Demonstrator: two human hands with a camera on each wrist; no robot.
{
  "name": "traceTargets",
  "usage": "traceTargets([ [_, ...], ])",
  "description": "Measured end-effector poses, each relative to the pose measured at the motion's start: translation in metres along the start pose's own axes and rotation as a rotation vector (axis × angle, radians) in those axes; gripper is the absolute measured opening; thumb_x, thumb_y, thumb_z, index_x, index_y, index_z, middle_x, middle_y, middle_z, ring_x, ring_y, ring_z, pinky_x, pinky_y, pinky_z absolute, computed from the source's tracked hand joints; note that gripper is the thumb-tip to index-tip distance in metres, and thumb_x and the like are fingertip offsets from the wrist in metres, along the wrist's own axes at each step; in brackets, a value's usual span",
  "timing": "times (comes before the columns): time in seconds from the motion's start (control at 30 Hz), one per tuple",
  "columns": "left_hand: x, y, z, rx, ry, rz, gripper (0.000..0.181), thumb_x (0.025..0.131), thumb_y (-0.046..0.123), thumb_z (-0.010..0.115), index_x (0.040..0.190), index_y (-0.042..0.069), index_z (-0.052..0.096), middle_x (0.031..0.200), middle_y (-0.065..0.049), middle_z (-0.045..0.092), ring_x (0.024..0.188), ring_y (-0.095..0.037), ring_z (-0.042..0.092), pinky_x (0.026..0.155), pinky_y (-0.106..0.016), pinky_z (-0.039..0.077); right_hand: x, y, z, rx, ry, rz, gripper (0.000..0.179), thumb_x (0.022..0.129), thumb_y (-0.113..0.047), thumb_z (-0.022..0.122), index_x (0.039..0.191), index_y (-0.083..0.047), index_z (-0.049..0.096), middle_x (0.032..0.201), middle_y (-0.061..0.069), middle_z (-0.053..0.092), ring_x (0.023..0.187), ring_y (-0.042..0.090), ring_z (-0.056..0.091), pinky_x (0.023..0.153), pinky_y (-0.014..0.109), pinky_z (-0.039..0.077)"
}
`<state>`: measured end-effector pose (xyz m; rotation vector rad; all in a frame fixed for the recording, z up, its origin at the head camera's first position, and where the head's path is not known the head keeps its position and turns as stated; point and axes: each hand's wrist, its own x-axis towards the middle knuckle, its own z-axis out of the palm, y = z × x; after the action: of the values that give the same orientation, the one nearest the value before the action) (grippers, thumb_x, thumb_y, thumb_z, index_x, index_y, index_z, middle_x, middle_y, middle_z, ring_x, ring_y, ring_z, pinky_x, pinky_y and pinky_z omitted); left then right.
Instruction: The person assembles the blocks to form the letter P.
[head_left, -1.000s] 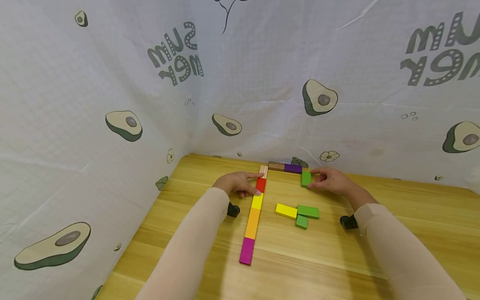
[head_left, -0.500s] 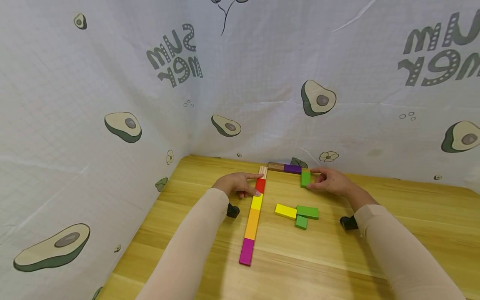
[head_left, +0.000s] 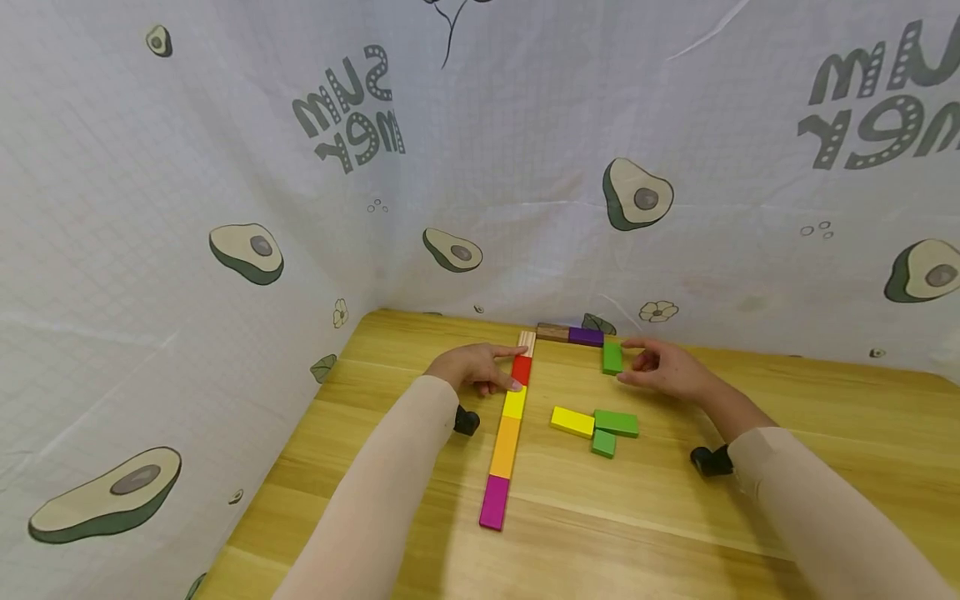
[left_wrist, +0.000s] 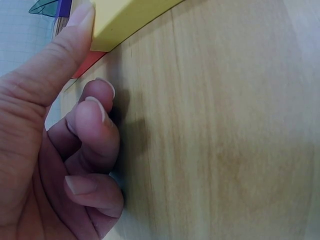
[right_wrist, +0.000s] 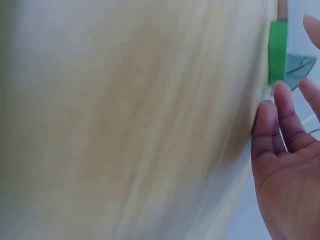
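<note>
My left hand [head_left: 476, 367] rests over a straight row of flat wooden blocks. Its index finger lies on the pale wood block [head_left: 527, 340] at the far end, and its thumb touches the row where the red block [head_left: 521, 371] meets the yellow block [head_left: 514, 402]; the other fingers curl loosely beneath. An orange block [head_left: 506, 446] and a magenta block [head_left: 494, 502] continue the row nearer me. My right hand [head_left: 663, 367] holds nothing, thumb and fingers spread just right of an upright-lying green block [head_left: 612, 358]. That block meets the end of a purple block [head_left: 586, 337], beside a brown block [head_left: 553, 332].
On the wooden table [head_left: 600, 533], a loose yellow block [head_left: 572, 422] lies against a long green block [head_left: 617, 423] and a small green block [head_left: 603, 443] between my arms. A white printed cloth [head_left: 525, 208] hangs behind and to the left.
My right thumb and fingers have let go of the green block, and that hand and forearm have drawn slightly to the right. The left hand keeps its place on the row.
</note>
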<state>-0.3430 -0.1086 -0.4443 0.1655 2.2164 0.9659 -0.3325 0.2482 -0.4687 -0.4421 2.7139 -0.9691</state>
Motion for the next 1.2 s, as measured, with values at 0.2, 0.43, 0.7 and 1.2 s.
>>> traceTargets([
  [0.2,0.002,-0.001,-0.001,-0.004,-0.004,0.001,0.083,0.087,0.032,0.082,0.156,0.045,0.038,0.065,-0.001,0.054,0.056,-0.014,0.046,0.057,-0.023,0.043,-0.022,-0.013,0.005,0.01,0.014,-0.109,0.065,0.093,-0.036,0.077,0.143,-0.002,0.054,0.125,0.022,0.06,0.11,0.034,0.058,0.097,0.055,0.052],
  [0.43,0.001,-0.001,0.0,0.002,0.002,-0.004,0.083,0.087,0.032,0.082,0.156,0.045,0.038,0.066,-0.003,0.055,0.056,-0.014,0.045,0.057,-0.023,0.042,-0.051,-0.028,0.016,-0.048,0.084,-0.173,0.045,0.091,-0.033,0.079,0.124,-0.005,0.069,0.115,0.013,0.065,0.105,0.029,0.058,0.089,0.048,0.053],
  [0.7,0.001,-0.001,0.0,0.008,0.006,-0.004,0.083,0.087,0.032,0.082,0.156,0.046,0.038,0.067,-0.002,0.055,0.057,-0.014,0.045,0.058,-0.024,0.042,-0.083,-0.045,0.031,-0.063,0.072,-0.17,0.036,0.087,-0.034,0.083,0.115,-0.014,0.071,0.099,-0.002,0.063,0.086,0.012,0.053,0.071,0.025,0.049],
  [1.2,0.001,-0.001,0.0,0.0,0.001,0.001,0.083,0.088,0.032,0.081,0.157,0.044,0.037,0.066,-0.002,0.054,0.056,-0.014,0.045,0.057,-0.023,0.042,-0.101,-0.059,0.055,-0.088,-0.032,-0.031,0.035,0.087,-0.038,0.081,0.11,-0.013,0.069,0.083,-0.005,0.058,0.071,0.008,0.049,0.061,0.023,0.043],
])
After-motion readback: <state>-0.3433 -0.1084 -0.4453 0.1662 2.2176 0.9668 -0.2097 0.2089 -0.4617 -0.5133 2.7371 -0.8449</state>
